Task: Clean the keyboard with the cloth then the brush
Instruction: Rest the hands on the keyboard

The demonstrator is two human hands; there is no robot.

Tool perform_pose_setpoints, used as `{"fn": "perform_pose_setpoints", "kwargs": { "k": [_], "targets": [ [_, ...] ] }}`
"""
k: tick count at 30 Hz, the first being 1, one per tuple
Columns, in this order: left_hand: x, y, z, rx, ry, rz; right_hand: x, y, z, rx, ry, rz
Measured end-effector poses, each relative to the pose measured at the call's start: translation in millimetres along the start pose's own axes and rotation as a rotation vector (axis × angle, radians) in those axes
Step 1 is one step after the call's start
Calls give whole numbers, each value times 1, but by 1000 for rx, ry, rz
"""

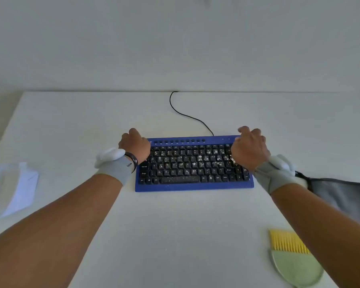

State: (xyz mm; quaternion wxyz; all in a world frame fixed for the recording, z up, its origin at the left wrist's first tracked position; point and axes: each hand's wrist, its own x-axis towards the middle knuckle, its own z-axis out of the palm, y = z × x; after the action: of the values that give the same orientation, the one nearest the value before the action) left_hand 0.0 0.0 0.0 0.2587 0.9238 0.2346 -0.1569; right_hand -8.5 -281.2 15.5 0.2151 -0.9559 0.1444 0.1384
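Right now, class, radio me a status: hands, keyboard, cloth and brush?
Left hand and right hand curled at keyboard ends, grip unclear. Keys speckled white. Cloth and brush lie untouched, right side. Nothing blocking.

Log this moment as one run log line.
left hand and right hand on keyboard ends | keys dusty | cloth, brush untouched

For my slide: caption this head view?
Both hands at a dusty keyboard; cloth, brush unused.
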Motion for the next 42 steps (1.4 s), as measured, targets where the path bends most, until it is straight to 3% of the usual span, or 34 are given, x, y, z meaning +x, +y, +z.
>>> {"fn": "perform_pose_setpoints", "kwargs": {
  "k": [6, 13, 27, 42],
  "targets": [
    [3, -4, 5, -7, 0, -57, 6, 6, 7, -11, -141, 103],
    [2, -4, 7, -8, -11, -4, 5, 10, 12, -8, -139, 100],
    [-8, -8, 14, -144, 89, -37, -3, 20, 26, -12, 18, 43],
    [-31, -40, 31, -110, 218, 128, -34, 51, 42, -74, 170, -121]
  ]
}}
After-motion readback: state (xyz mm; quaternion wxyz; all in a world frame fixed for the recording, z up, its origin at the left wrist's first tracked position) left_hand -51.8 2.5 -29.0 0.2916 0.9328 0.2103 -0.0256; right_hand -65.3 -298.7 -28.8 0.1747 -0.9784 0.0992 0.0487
